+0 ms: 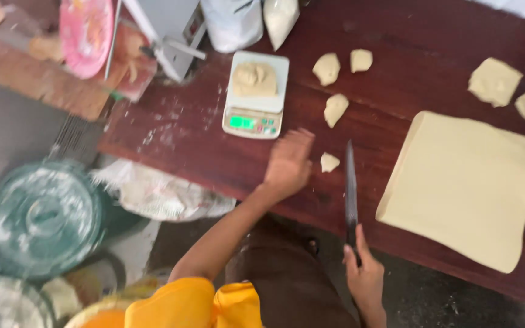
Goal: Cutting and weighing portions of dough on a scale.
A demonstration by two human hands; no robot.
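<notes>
Head view: right hand (366,276) fingers grip knife (350,188); left hand (288,163) fingers spread near dough piece (329,162).

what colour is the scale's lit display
Green, on the white kitchen scale near the left hand; seen in the head view.

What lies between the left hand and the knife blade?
In the head view, one small dough piece lies between the left hand and the knife.

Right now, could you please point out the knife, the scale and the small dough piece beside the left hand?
knife (350,182): head view, mid-blade.
scale (251,123): head view, front panel.
small dough piece (329,162): head view, its middle.
</notes>
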